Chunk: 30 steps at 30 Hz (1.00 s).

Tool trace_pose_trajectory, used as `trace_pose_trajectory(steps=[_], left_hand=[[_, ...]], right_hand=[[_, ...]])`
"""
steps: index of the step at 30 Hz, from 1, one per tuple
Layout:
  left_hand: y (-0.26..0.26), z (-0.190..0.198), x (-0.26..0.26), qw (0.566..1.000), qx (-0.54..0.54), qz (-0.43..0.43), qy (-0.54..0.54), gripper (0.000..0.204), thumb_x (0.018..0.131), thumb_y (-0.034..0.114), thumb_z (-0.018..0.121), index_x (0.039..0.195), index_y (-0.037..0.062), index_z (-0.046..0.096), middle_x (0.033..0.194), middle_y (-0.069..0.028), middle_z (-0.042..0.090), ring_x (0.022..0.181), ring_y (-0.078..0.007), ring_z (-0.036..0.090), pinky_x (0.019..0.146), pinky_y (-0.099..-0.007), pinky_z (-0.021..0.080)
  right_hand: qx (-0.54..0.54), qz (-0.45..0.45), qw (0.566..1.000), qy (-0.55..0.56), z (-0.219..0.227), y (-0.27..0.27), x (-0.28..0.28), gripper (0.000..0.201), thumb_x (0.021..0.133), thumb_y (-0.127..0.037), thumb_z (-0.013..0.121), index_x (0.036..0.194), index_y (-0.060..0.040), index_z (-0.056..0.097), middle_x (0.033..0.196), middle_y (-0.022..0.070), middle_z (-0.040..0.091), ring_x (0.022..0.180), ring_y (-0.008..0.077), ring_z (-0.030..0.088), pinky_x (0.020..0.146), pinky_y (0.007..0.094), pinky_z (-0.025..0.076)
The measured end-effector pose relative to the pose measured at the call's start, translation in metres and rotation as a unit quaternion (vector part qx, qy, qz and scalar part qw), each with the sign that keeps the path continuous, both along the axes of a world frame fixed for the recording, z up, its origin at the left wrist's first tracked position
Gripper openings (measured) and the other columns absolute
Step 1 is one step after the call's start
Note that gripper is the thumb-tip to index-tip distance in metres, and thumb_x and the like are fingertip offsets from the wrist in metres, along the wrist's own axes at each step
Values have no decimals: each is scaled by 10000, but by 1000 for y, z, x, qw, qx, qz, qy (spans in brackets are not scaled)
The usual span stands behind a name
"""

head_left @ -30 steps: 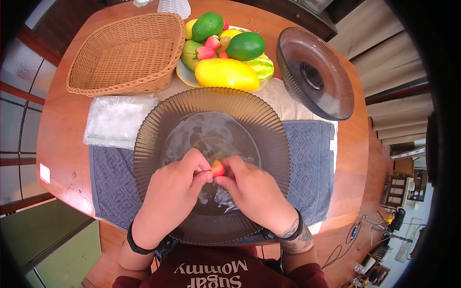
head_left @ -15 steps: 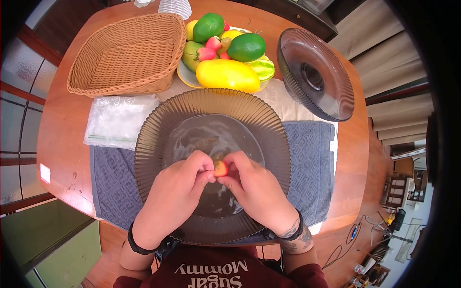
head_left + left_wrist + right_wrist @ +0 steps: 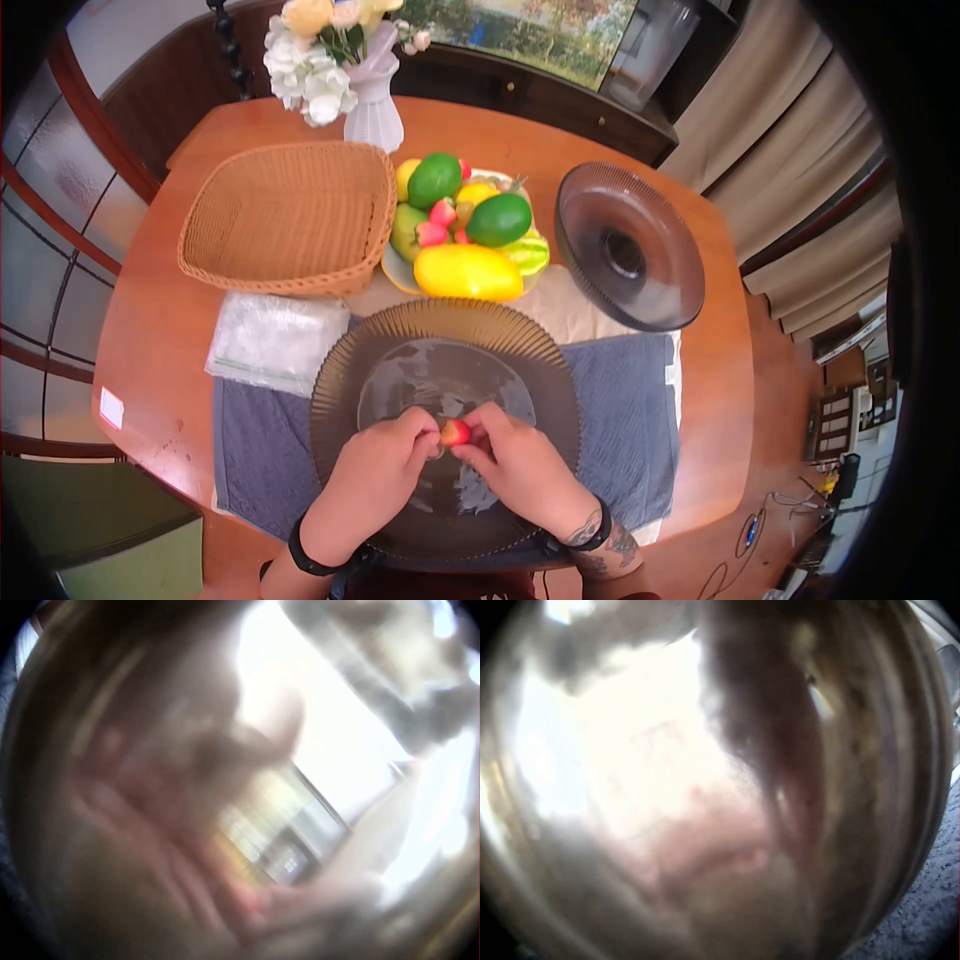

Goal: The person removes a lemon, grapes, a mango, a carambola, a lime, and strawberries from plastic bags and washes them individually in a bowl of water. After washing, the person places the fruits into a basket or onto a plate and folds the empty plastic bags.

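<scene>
A small red fruit with a yellowish patch point(image 3: 455, 432) is between my two hands, low over a large ribbed dark glass bowl point(image 3: 340, 400) that holds water. The thumb and fingers of my right hand point(image 3: 520, 467) pinch the fruit from the right. At its left end, my left hand point(image 3: 382, 468) pinches it with fingertips and thumb. Both wrist views are blurred and glary; the left one shows my left hand point(image 3: 165, 795) as a pinkish smear, and the right one my right hand point(image 3: 705, 847).
Behind the bowl is a plate of mixed fruit point(image 3: 400, 270), with a wicker basket point(image 3: 280, 215) at its left and a second glass bowl point(image 3: 640, 245) at its right. A plastic bag point(image 3: 275, 340) lies left on the blue towel point(image 3: 630, 430). A flower vase point(image 3: 373, 110) stands farther back.
The head view has tilted up, so the table sits lower and the flowers come into sight. Both hands keep hold of the small fruit, its red side turned slightly.
</scene>
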State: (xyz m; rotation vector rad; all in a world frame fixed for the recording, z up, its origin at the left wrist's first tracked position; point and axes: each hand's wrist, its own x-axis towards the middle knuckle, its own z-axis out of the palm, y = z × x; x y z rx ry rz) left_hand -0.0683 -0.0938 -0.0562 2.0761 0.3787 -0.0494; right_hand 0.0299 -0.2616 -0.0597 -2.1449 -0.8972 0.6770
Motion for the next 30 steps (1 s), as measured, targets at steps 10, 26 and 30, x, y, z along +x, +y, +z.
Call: trace_pose_trajectory(steps=[10, 26, 30], left_hand=[[-3, -2, -7, 994, 100, -39, -11, 105, 911, 162, 626, 932, 65, 590, 778, -129, 677, 746, -345, 665, 644, -426, 508], [-2, -8, -11, 986, 143, -55, -70, 133, 892, 164, 638, 886, 77, 538, 706, -122, 624, 687, -341, 638, 595, -443, 490], [-2, -11, -11, 984, 149, -49, -84, 137, 870, 152, 654, 880, 79, 539, 701, -112, 624, 676, -332, 638, 581, -435, 488]], right_hand=[[2, 31, 1000, -1, 2, -1, -1, 252, 910, -183, 667, 1020, -27, 502, 885, 215, 656, 857, 425, 642, 713, 483, 510], [-10, 28, 999, -13, 7, 0, -2, 238, 887, -139, 711, 1014, -4, 561, 907, 158, 704, 842, 304, 712, 728, 369, 554], [-9, 31, 999, -6, 7, 0, -2, 243, 885, -137, 715, 1020, -7, 560, 899, 159, 701, 837, 297, 711, 731, 364, 555]])
